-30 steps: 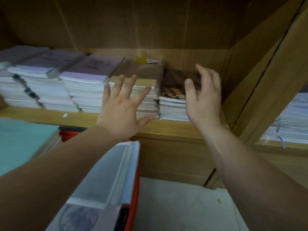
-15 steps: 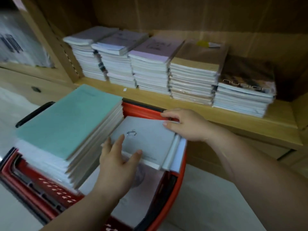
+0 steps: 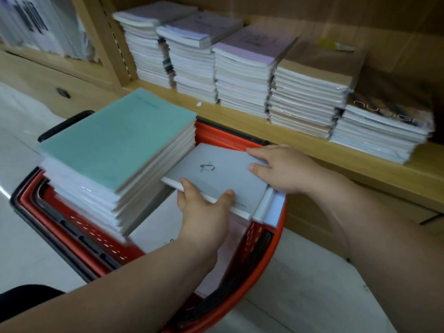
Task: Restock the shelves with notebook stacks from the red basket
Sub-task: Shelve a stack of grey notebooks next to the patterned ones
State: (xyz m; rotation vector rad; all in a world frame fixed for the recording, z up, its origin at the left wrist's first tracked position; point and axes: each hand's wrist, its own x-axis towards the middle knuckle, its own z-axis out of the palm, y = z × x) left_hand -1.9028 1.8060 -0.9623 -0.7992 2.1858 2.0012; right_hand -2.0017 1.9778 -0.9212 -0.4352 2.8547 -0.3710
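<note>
Over the red basket (image 3: 223, 135), a grey notebook (image 3: 216, 175).
Left hand (image 3: 204, 207) pinches its near edge, right hand (image 3: 282, 171) its far corner; underside fingers hidden.

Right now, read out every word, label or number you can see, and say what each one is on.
"nusig", its end blurred: on the dark cover topping the right shelf stack.
Too small to read: a line of print by the near edge of the grey notebook.
Blurred: print on the lilac covers.
Blurred: dark lettering on the packs at upper left.
</note>
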